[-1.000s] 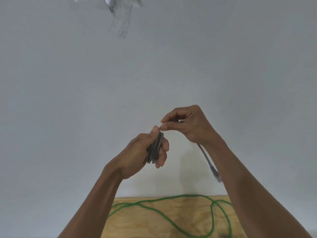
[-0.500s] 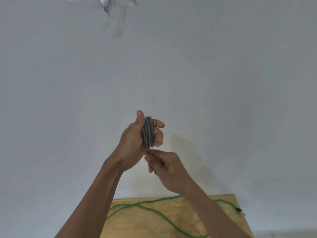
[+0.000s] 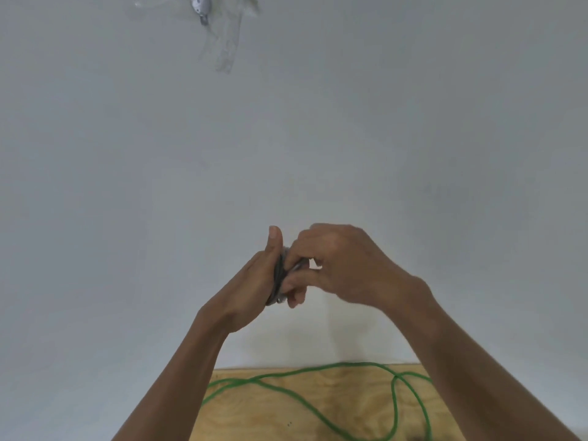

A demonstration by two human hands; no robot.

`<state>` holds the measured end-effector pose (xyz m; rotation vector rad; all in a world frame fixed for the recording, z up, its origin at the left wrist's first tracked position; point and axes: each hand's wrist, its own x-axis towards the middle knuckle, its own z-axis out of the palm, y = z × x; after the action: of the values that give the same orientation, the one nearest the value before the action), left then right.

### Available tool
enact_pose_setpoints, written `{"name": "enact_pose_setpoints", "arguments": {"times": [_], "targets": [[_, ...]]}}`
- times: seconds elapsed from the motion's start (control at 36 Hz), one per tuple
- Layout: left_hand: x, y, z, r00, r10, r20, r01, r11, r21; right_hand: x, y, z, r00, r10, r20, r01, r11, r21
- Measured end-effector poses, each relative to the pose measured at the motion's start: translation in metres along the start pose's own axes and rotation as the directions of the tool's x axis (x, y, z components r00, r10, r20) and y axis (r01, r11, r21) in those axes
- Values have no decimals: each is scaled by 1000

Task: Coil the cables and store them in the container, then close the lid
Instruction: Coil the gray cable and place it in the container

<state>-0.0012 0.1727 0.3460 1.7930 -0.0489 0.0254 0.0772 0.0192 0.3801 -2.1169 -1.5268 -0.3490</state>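
My left hand (image 3: 254,281) is raised in front of the wall and grips a tight coil of grey cable (image 3: 277,278), thumb pointing up. My right hand (image 3: 343,265) is pressed against the coil from the right, and its fingers pinch the loose end of the grey cable against the bundle. Most of the coil is hidden between the two hands. A long green cable (image 3: 318,389) lies in loose loops on the wooden table (image 3: 270,415) below. No container is in view.
A plain white wall fills most of the view. A small metal fitting with strips of clear tape (image 3: 222,36) is stuck to the wall at the top. The table's far edge meets the wall.
My right hand has swung up from below the coil and now sits on its right side, with the tail of the grey cable wound around. The dangling plug end is out of sight.
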Motion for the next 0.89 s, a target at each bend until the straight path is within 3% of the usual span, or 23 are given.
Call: {"name": "enact_pose_setpoints", "arguments": {"times": [0.14,0.19,0.25,0.31,0.39,0.53,0.72,0.89], "targets": [[-3,6,-3,988,-106,116,127,974,-188,6,13,7,998,59,-22,-45,909,414],[-5,7,-2,981,-92,171,135,956,-261,4,15,12,992,120,49,-124,778,616],[-7,9,-1,980,-68,186,129,931,-340,0,14,20,984,124,131,-178,572,800],[-8,10,-1,978,-70,199,140,920,-365,-2,11,27,981,148,124,-181,490,853],[-9,12,-3,974,-137,178,181,949,-258,-5,5,38,975,219,49,-155,502,851],[-8,17,7,989,-142,-47,137,986,-96,-9,2,49,962,272,-8,-133,498,857],[-7,21,16,974,-68,-214,44,993,-114,-6,-3,45,965,245,-90,-82,610,788],[-5,26,24,957,-22,-290,-24,988,-153,-6,-4,38,970,227,-88,-68,596,800]]}}
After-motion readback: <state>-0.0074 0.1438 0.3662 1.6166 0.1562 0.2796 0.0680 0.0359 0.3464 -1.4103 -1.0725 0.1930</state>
